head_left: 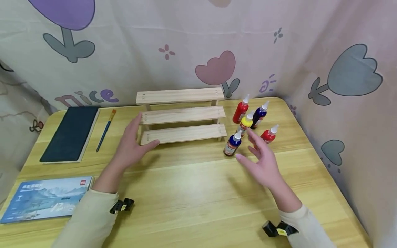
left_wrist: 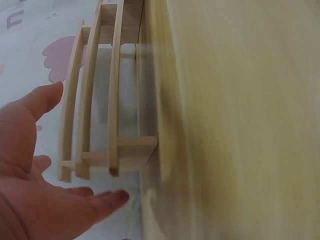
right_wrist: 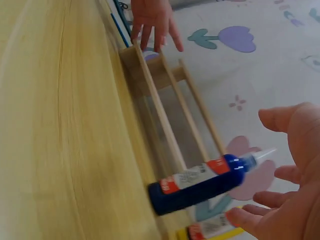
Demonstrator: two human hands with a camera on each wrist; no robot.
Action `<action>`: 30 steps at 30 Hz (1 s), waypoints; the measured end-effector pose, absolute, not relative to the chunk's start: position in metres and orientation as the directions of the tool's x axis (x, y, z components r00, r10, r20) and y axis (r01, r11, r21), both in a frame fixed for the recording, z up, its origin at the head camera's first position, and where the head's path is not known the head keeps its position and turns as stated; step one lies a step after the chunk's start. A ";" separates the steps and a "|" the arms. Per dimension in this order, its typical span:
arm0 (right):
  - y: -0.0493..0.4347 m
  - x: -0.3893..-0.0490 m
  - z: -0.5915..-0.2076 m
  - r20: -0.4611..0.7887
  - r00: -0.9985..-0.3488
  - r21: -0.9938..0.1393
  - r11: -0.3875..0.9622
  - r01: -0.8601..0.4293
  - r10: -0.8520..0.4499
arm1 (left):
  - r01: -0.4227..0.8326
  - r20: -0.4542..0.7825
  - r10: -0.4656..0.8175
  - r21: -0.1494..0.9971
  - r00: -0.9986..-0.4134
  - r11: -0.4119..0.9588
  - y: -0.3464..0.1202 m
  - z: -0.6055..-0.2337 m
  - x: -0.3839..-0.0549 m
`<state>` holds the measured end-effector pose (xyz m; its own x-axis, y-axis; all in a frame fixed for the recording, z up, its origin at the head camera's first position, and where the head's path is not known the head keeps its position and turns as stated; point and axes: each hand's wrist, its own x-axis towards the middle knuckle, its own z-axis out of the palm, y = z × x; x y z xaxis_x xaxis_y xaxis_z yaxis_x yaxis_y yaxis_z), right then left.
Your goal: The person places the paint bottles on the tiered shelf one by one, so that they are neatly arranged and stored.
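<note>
A three-step wooden display rack (head_left: 184,134) stands at the back of the table. My left hand (head_left: 131,148) is at the rack's left end, thumb and fingers spread and nothing held. To the rack's right stand several upright paint bottles with white nozzle caps: a front blue bottle (head_left: 232,145), a yellow bottle (head_left: 245,124), a back red bottle (head_left: 240,112), a dark blue bottle (head_left: 260,116) and another red bottle (head_left: 268,135), partly hidden by my fingers. My right hand (head_left: 262,165) is spread close to the front blue and yellow bottles, holding nothing.
On the left of the table lie a dark notebook (head_left: 69,134), a paintbrush (head_left: 106,130) and a blue pad with a mountain picture (head_left: 46,198). A flower-printed curtain (head_left: 133,51) hangs right behind the table and along its right side.
</note>
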<state>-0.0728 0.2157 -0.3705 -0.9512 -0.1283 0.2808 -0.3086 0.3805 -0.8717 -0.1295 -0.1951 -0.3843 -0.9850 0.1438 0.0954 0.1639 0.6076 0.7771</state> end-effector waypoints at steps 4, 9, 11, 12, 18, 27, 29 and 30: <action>0.212 -0.090 -0.377 0.200 -0.974 -0.942 0.253 -0.221 -0.105 | 0.133 0.060 0.153 0.839 -0.986 0.528 -0.193 -0.392 -0.137; 0.211 -0.103 -0.382 0.171 -0.984 -0.952 0.251 -0.176 -0.038 | 0.072 0.014 0.129 0.886 -0.992 0.457 -0.195 -0.399 -0.143; 0.210 -0.107 -0.383 0.169 -0.985 -0.949 0.265 -0.169 -0.022 | 0.062 0.009 0.122 0.898 -0.993 0.436 -0.196 -0.402 -0.145; 0.209 -0.109 -0.384 0.168 -0.986 -0.949 0.267 -0.166 -0.015 | 0.059 0.009 0.119 0.904 -0.993 0.424 -0.197 -0.403 -0.146; 0.204 -0.116 -0.390 0.165 -0.986 -0.952 0.265 -0.153 0.026 | 0.026 -0.006 0.101 0.949 -0.995 0.315 -0.198 -0.400 -0.147; 0.200 -0.115 -0.400 0.196 -0.972 -0.956 0.244 -0.161 0.130 | -0.053 -0.069 0.069 0.976 -0.995 0.210 -0.201 -0.410 -0.152; 0.199 -0.114 -0.400 0.203 -0.967 -0.954 0.251 -0.162 0.151 | -0.055 -0.069 0.063 0.976 -0.996 0.210 -0.200 -0.411 -0.153; 0.199 -0.114 -0.400 0.211 -0.964 -0.953 0.253 -0.167 0.161 | -0.054 -0.068 0.060 0.976 -0.996 0.210 -0.199 -0.411 -0.153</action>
<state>-0.1139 0.1989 -0.3996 -0.9641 0.1608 0.2114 -0.1667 0.2532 -0.9529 -0.1534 -0.1994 -0.4111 -0.9959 0.0600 -0.0678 -0.0538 0.2101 0.9762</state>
